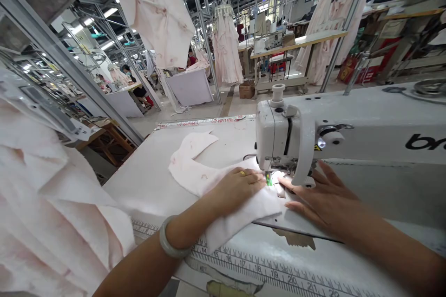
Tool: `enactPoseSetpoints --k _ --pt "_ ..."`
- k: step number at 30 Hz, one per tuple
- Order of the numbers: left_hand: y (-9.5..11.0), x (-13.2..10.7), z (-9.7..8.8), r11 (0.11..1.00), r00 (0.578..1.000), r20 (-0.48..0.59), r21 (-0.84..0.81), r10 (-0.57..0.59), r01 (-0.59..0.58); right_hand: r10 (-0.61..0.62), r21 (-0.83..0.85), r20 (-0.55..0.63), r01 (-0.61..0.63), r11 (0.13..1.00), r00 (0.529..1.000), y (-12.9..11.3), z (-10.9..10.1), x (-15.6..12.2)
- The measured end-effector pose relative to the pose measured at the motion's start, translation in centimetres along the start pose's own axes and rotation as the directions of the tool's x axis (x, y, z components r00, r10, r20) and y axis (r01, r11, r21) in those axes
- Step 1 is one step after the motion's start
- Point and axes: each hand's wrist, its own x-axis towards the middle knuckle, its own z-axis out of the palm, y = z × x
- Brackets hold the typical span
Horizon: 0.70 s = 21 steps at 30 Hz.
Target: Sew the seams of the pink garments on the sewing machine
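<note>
A long garment workshop is seen under strip lights, with pale pink dresses [226, 51] hung from metal frames between the rows of work tables.

The fingers of the left hand [237, 190] are laid flat and close together, not gripping, on a pale pink fabric piece [195, 171], and a gold ring [242, 173] is worn on one of them. The fingers of the right hand [320, 199] are spread open and pressed flat just beside the presser foot [275, 164], on the far side of the needle area from the left hand. A small green-lit part [268, 179] is seen at the foot.

The fabric piece is lying on a white desk [139, 185], curved in shape, with its edge reaching the presser foot and its far end stretched away towards the back of the desk. A pale jade bangle [170, 236] is worn around the left wrist. A ruler scale [265, 264] is printed along the near edge of the desk. The head of a white industrial sewing machine [365, 125] is placed to the right, its arm marked with black lettering. A heap of similar pink fabric [52, 204] is piled at the left, beside the desk. A person in a red top [191, 59] is seen at a table far off.
</note>
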Motion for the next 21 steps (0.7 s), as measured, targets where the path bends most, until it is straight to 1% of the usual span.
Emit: enactPoseSetpoints --k 5,9,13,18,20,21 --pt "-0.1 0.3 0.1 0.998 0.998 0.026 -0.021 -0.058 0.059 -0.037 0.006 0.017 0.037 0.999 0.999 0.2 -0.4 0.2" --pt "-0.1 0.3 0.0 0.997 0.998 0.021 -0.042 -0.062 0.063 -0.040 0.005 0.004 0.040 0.999 0.999 0.4 -0.3 0.1" --pt "-0.1 0.1 0.0 0.994 0.997 0.039 -0.076 -0.070 0.073 -0.029 0.001 -0.009 0.029 1.000 1.000 0.5 -0.4 0.2" --pt "0.8 -0.2 -0.5 0.969 0.981 0.085 -0.162 -0.174 0.186 -0.013 0.043 -0.021 0.014 0.999 1.000 0.6 -1.1 0.5" --pt "0.6 -0.5 -1.3 0.942 0.962 0.074 -0.194 -0.263 0.273 0.001 0.078 -0.022 0.000 0.997 1.000 0.6 -1.4 0.7" --pt "0.1 -0.9 -1.8 0.921 0.940 0.063 -0.185 -0.336 0.342 0.007 0.095 -0.025 -0.004 0.995 1.000 0.6 -1.5 0.7"
